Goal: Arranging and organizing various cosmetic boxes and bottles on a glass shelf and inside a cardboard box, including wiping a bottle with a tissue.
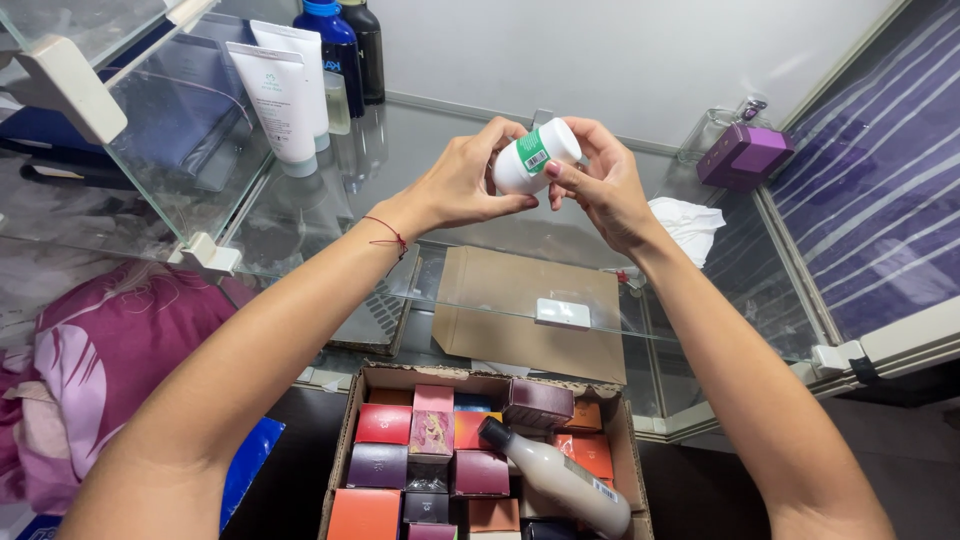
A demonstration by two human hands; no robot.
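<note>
Head view: small white plastic bottle with green label (535, 155) held above glass shelf (420, 150), left hand (465, 180) clasped round base, right hand (600, 180) fingers pinched on cap end, tilted for label check; open cardboard box of coloured cartons (345, 440) sat below

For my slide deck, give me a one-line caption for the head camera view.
Both hands, left hand and right hand, hold a small white bottle above a glass shelf and a cardboard box of cosmetics.
</note>
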